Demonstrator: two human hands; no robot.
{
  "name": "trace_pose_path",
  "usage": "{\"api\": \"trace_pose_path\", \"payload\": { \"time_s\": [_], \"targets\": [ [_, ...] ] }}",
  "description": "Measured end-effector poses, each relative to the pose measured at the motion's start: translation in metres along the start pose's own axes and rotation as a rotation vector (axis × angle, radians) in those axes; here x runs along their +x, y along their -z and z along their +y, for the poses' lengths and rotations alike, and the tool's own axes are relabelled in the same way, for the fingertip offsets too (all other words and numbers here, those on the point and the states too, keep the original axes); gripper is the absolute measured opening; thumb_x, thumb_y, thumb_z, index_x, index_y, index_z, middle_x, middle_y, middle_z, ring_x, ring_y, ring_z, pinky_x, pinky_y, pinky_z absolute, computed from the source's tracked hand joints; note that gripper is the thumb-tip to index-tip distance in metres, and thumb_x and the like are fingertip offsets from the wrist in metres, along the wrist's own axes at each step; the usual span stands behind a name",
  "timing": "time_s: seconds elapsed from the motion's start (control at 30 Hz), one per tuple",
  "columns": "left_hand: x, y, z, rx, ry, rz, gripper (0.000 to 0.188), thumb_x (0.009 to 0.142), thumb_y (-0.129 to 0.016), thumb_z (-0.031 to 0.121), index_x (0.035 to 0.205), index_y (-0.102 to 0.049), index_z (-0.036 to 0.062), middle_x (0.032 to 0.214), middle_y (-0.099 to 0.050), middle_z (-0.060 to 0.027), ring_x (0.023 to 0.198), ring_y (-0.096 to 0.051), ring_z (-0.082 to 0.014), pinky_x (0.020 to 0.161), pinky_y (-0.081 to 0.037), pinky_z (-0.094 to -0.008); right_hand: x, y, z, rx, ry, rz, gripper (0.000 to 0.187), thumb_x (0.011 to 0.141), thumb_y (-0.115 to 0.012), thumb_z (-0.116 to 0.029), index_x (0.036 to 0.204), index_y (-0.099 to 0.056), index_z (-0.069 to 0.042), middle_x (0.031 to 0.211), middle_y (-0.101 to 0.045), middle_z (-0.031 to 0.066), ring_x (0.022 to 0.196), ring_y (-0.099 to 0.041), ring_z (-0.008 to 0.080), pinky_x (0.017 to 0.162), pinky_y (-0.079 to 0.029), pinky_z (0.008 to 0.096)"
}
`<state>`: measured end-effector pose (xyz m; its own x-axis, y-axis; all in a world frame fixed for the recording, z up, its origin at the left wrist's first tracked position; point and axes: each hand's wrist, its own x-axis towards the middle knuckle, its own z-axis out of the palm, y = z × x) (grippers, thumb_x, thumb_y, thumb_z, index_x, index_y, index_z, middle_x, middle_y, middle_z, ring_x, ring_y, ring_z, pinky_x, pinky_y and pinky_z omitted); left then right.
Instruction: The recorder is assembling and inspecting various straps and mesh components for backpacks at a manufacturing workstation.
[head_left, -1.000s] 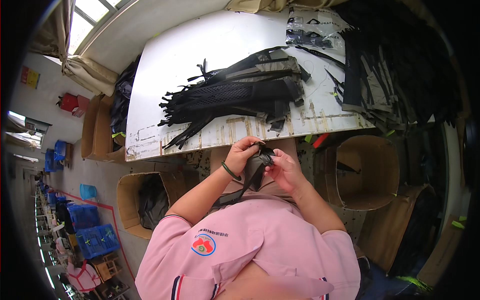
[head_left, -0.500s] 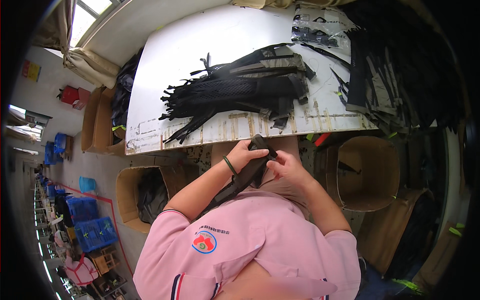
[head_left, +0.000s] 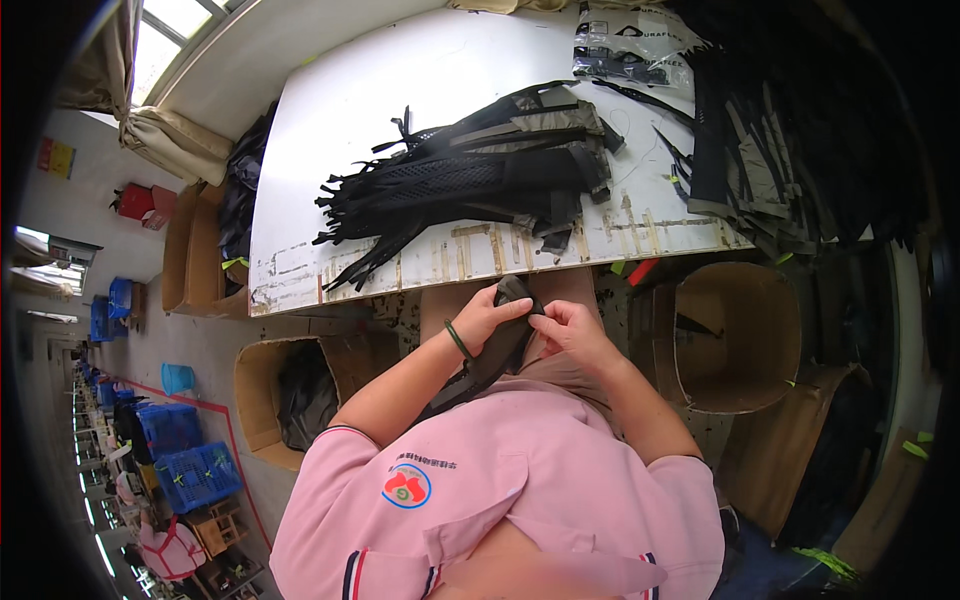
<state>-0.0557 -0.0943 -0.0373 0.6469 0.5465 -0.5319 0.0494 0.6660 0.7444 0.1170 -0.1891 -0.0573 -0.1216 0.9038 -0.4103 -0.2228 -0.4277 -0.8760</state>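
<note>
Apparently, the left hand (head_left: 484, 316) is clamping a dark fabric strip (head_left: 502, 356) between thumb and fingers, near the white table (head_left: 390, 70), while the right hand (head_left: 580, 334) is pinching its edge with closed fingertips. Its lower end is trailing away, so a slackening left grip could be risking a slip.

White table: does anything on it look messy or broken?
A bit messy. Brownish, patchy marks, maybe old tape, spoil the white table near its front edge. The black fabric pile also looks untidy, its narrow left ends splayed unevenly. I see nothing clearly broken.
</note>
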Motion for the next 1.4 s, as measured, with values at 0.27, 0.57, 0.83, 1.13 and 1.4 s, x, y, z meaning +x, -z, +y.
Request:
{"api": "trace_pose_path", "payload": {
  "time_s": [0.27,0.57,0.83,1.13,1.4],
  "targets": [
    [-0.016,0.012,-0.020,0.101,0.199,-0.102,0.024,0.078,-0.075,0.012,0.098,-0.064,0.0054,0.088,-0.065,-0.0026,0.076,-0.061,-0.0125,0.070,-0.048,-0.0272,-0.002,0.055,-0.023,0.065,0.173,0.388,0.020,0.093,-0.060,-0.021,0.086,-0.058,-0.002,0.067,-0.050,-0.0009,0.054,-0.050,0.0063,0.049,-0.053,0.0243],
    [-0.006,0.007,-0.018,-0.050,0.152,-0.068,0.021,0.080,-0.074,0.014,0.095,-0.064,0.0048,0.087,-0.065,-0.0035,0.073,-0.061,-0.0129,0.065,-0.050,-0.0278,-0.011,-0.002,-0.005,0.143,0.056,0.119,0.020,0.089,-0.066,-0.018,0.084,-0.060,0.000,0.069,-0.058,0.0019,0.053,-0.053,0.0066,0.050,-0.051,0.0226],
    [-0.015,0.013,-0.022,0.053,0.239,-0.161,0.025,0.076,-0.078,0.011,0.096,-0.065,0.0051,0.085,-0.065,-0.0012,0.074,-0.060,-0.0115,0.069,-0.048,-0.0266,-0.012,0.046,-0.024,0.166,0.205,0.406,0.026,0.095,-0.057,-0.026,0.084,-0.055,-0.003,0.068,-0.050,-0.0001,0.051,-0.049,0.0063,0.051,-0.055,0.0280],
    [-0.012,0.002,-0.014,0.045,0.159,-0.186,0.022,0.075,-0.076,0.006,0.094,-0.065,0.0040,0.086,-0.065,-0.0017,0.073,-0.059,-0.0100,0.068,-0.049,-0.0263,-0.007,0.024,-0.009,-0.004,0.163,0.285,0.025,0.093,-0.061,-0.026,0.083,-0.056,-0.004,0.071,-0.056,-0.0009,0.057,-0.051,0.0045,0.051,-0.044,0.0209],
    [0.007,0.005,-0.022,0.747,-0.091,-0.322,0.027,0.077,-0.078,0.018,0.094,-0.066,0.0003,0.082,-0.067,-0.0011,0.076,-0.058,-0.0080,0.070,-0.049,-0.0261,0.002,-0.003,-0.002,-0.586,0.550,0.616,0.018,0.092,-0.060,-0.018,0.087,-0.053,-0.003,0.070,-0.058,0.0174,0.063,-0.057,0.0344,0.054,-0.043,0.0387]
  ]
}}
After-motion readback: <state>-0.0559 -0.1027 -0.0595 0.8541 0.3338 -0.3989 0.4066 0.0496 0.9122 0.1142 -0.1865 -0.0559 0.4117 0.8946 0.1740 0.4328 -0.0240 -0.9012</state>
